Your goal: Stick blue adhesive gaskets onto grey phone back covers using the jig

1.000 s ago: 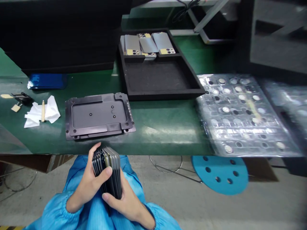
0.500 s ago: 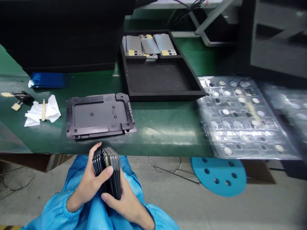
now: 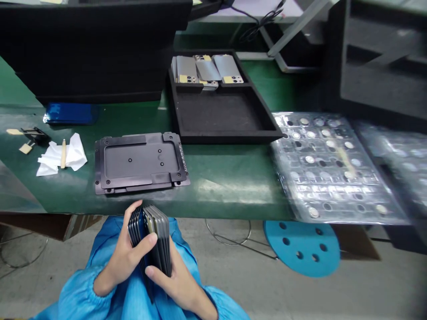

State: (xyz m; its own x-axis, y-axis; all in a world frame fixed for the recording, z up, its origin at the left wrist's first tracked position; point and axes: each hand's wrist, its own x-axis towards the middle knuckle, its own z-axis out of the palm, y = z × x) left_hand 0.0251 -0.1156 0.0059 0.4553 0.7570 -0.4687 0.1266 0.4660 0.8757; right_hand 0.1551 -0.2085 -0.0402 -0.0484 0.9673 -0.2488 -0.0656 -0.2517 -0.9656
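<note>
Over my lap, below the bench edge, both hands grip a fanned stack of dark phone back covers. My left hand wraps the stack from the left with its thumb across the front. My right hand cups it from below and the right, thumb on the lower edge. On the green bench just above lies a dark metal fixture plate. Behind it sits a black foam tray with several grey phone back covers in its far compartment.
A clear blister tray of small round parts covers the bench on the right. White wipes with a wooden stick lie at the left, a blue film pack behind them. A blue perforated stool seat stands below the bench.
The camera has tilted slightly, so the bench appears a little lower. My hands keep the same grip on the stack, which sits a touch lower.
</note>
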